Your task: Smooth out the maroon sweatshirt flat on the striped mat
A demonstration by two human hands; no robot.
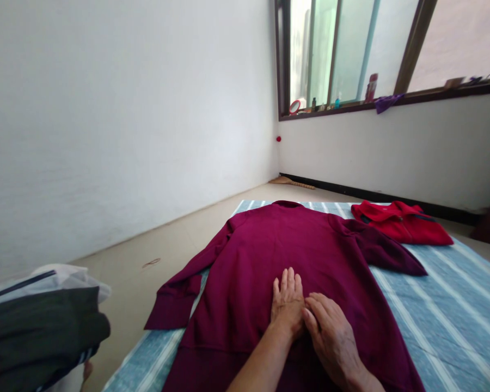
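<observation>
A maroon long-sleeved jacket (249,272) lies spread out with its collar at the far end. Its left-side sleeve angles down toward the near edge, and the other sleeve stretches out to the right. My left hand (288,299) rests flat on the middle of the jacket, fingers extended forward. Close beside it, my right hand (332,332) lies on the cloth with fingers loosely stretched, their tips by the left wrist. Neither hand holds anything. Under the jacket is a blue striped sheet (445,305).
A folded red zip garment (402,220) sits at the sheet's far right. Dark and white clothes (44,321) are piled at the lower left. A broom (292,181) lies on the floor in the corner. Bottles and a small mirror (294,106) stand on the window sill.
</observation>
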